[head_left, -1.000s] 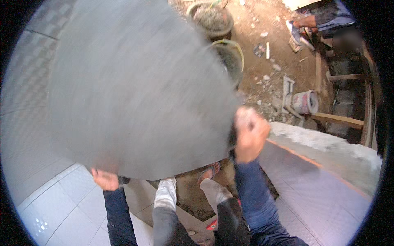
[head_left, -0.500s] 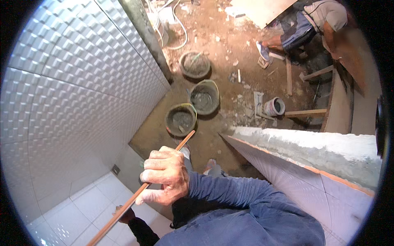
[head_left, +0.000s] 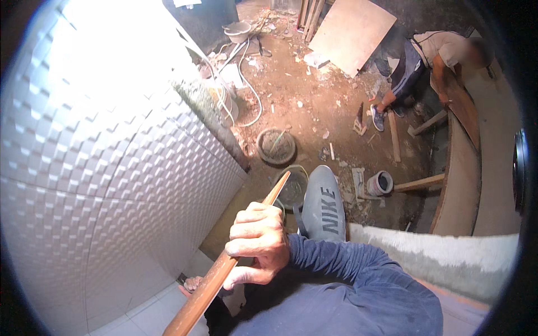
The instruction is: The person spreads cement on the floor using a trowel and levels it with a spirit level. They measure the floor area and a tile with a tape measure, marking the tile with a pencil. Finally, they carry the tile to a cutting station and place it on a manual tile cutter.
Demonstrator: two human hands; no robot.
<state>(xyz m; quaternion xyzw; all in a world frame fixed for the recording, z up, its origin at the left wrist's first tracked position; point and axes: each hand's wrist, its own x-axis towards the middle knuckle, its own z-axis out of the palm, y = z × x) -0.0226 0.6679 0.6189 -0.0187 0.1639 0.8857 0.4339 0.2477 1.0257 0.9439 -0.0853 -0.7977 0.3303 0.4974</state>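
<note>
I hold a large flat tile (head_left: 224,269) edge-on, so only its brown edge shows, running from the lower left up toward the middle. My right hand (head_left: 256,241) grips that edge near its middle, with the blue sleeve behind it. My left hand (head_left: 190,284) holds the tile lower down and is mostly hidden behind it. The grey sole of a shoe (head_left: 324,204) sticks up just right of the tile's upper end.
A white embossed tiled wall (head_left: 112,168) fills the left. On the dirt floor lie two round mortar pans (head_left: 276,145), a small bucket (head_left: 381,182), hoses and a wooden board (head_left: 350,31). A low mortar-topped wall (head_left: 437,255) stands right. Another person (head_left: 426,61) crouches far right.
The tile's grey face filled the view a second ago; it has turned edge-on. My right hand has shifted to the edge's middle, and the floor beyond has come into view.
</note>
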